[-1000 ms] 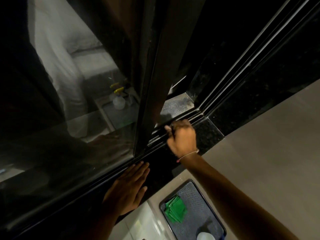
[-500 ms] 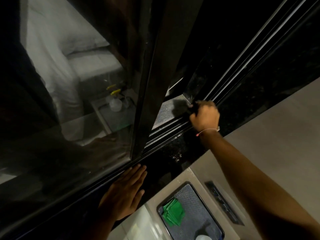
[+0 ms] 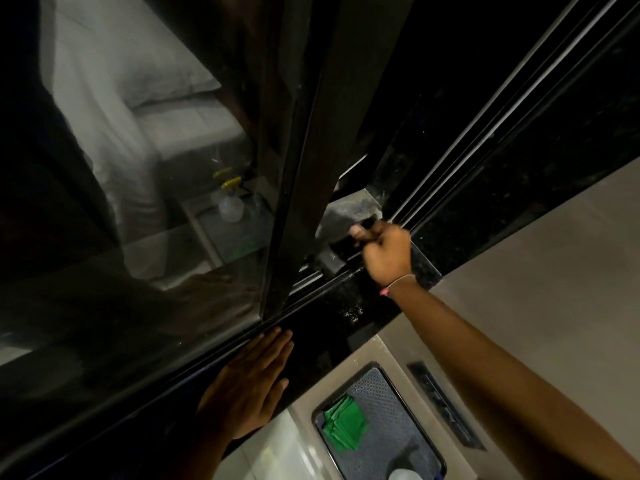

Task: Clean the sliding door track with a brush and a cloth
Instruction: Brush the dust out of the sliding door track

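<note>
The sliding door track [image 3: 311, 277] runs diagonally along a black stone sill, beside the dark door frame [image 3: 311, 168]. My right hand [image 3: 386, 252] is over the track just right of the frame. Its fist is closed on a dark brush [image 3: 367, 225], whose end pokes out toward the dusty patch behind the track. The bristles are hard to make out in the dim light. My left hand [image 3: 249, 386] lies flat and open on the sill, fingers together, holding nothing. A folded green cloth [image 3: 344, 426] lies in a grey tray [image 3: 398, 393] on the floor below.
The glass pane [image 3: 138, 202] at left reflects a bed and a spray bottle. A white bottle top [image 3: 405, 474] shows at the tray's lower end. A dark slotted strip [image 3: 443, 403] sits in the beige floor right of the tray. More rails [image 3: 485, 133] run up to the right.
My right hand swept the brush along the track away from the door frame, then came partway back toward it. My left hand stayed flat on the sill.
</note>
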